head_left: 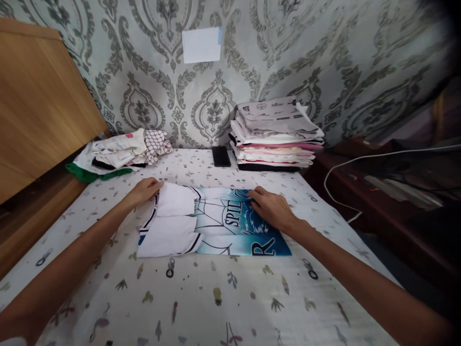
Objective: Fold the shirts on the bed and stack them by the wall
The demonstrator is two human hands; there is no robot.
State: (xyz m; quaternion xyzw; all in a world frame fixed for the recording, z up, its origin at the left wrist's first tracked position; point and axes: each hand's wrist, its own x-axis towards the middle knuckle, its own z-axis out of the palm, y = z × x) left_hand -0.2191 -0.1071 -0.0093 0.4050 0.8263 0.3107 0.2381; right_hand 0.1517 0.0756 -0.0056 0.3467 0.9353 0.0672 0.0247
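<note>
A white and blue T-shirt (212,221) lies flat on the patterned sheet in front of me, its sides and sleeves folded inward into a long rectangle. Black web lines and large letters run across its blue end. My left hand (147,190) pinches the far left corner, by the striped neckline. At the far right, my right hand (272,206) has its fingers curled onto the blue hem end; the fingertips are partly hidden. Both hands are closed on the cloth, which rests on the sheet.
A tall stack of folded clothes (277,139) stands at the back right. Beside it lies a black phone (221,156). A looser clothes pile (122,151) sits at the back left, near a wooden cabinet (43,105). A white cable (331,170) loops beyond the right edge of the sheet (201,298).
</note>
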